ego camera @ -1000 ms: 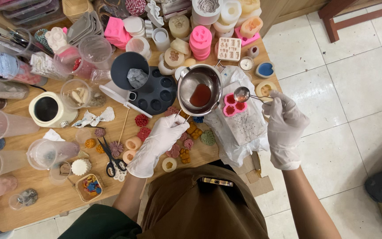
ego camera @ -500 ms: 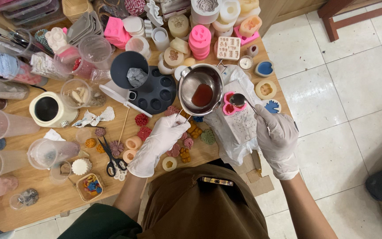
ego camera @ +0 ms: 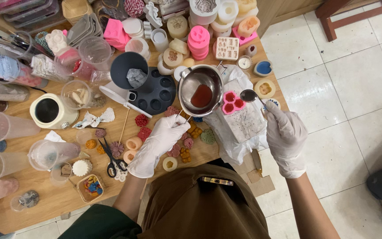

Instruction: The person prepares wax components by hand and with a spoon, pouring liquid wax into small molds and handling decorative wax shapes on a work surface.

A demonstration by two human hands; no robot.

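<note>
Head view looks straight down on a crowded wooden table [ego camera: 45, 194] with both gloved hands at work. Left hand [ego camera: 160, 141] is clenched around the thin handle of a steel pot [ego camera: 200, 90], which it holds tipped just above the table; a shallow pool of red liquid [ego camera: 201, 95] has gathered near the middle of the pot, probably so it can be scooped easily. Right hand [ego camera: 285, 135] pinches the handle of a small metal spoon [ego camera: 247, 95] between its fingertips, the rest of the fingers curled around it. The spoon's bowl sticks out up and to the left of those fingers, hovering just right of a pink mould [ego camera: 232, 102], whose cavities already hold red filling. The mould sits on a speckled white sheet over crumpled plastic [ego camera: 233, 141], seemingly to catch drips. The pot hangs just left of the mould, so spoon, pot and mould are all close together. Finished red and orange shapes [ego camera: 186, 141] lie under and beside the left hand, and scissors [ego camera: 111, 159] rest further left, well apart from either hand.
</note>
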